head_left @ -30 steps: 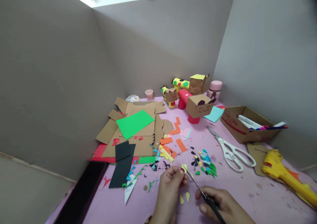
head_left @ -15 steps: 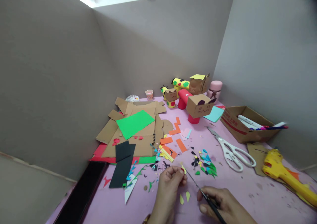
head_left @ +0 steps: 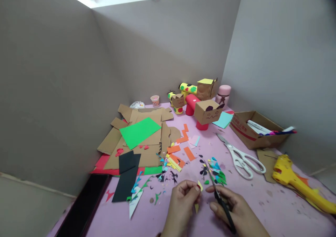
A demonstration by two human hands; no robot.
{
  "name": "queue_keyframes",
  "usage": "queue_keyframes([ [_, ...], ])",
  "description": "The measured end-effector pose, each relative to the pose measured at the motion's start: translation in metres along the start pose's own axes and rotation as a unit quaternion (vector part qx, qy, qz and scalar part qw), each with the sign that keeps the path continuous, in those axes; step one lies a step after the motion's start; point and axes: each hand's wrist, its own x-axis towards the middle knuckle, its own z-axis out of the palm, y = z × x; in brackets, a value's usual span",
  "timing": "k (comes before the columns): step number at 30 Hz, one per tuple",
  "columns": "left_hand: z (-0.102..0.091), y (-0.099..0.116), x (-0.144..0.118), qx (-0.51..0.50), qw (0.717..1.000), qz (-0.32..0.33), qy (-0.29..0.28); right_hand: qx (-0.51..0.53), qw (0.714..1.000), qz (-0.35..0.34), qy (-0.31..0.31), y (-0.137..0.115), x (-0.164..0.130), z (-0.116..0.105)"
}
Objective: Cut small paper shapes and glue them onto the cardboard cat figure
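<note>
Between thumb and fingers, my left hand [head_left: 182, 203] pinches a small piece of yellow paper [head_left: 200, 185]. Black-handled scissors [head_left: 218, 196] are in my right hand [head_left: 231, 209], their blades pointing up and away, a little right of the paper and apart from it. Another yellow cut piece [head_left: 196, 208] lies on the table below my left fingers, partly hidden. Just beyond the scissors is a scatter of small leaf- or drop-shaped cuttings [head_left: 216, 170] in blue, green and black.
White-handled scissors [head_left: 244, 160], a yellow hot glue gun [head_left: 294, 181] and a cardboard box of markers [head_left: 244, 132] lie to the right. Cardboard animals [head_left: 208, 113] stand at the back. Green paper [head_left: 140, 132] rests on flattened cardboard [head_left: 152, 156]; black paper [head_left: 126, 181] lies at left.
The scissors have swung more upright and come away from the yellow paper. My left hand has tilted the paper and shifted slightly right. The whole view has turned a little.
</note>
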Motion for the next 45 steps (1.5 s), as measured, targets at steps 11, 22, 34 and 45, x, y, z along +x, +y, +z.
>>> queue_keyframes([
  [11, 0.010, -0.012, -0.006, -0.001, 0.998, -0.028, -0.064, 0.025, 0.998, 0.044, 0.040, -0.010, -0.003, 0.006],
  [22, 0.008, -0.009, -0.006, 0.091, 0.995, 0.038, -0.031, -0.035, 0.999, -0.009, 0.003, 0.000, -0.002, 0.007],
  [34, -0.007, 0.009, -0.010, 0.346, 0.856, 0.354, -0.150, 0.057, 0.994, 0.089, -0.013, -0.009, -0.004, 0.003],
  [45, -0.010, 0.009, -0.009, 0.412, 0.765, 0.481, -0.116, 0.198, 0.976, 0.068, -0.055, -0.009, -0.006, -0.002],
])
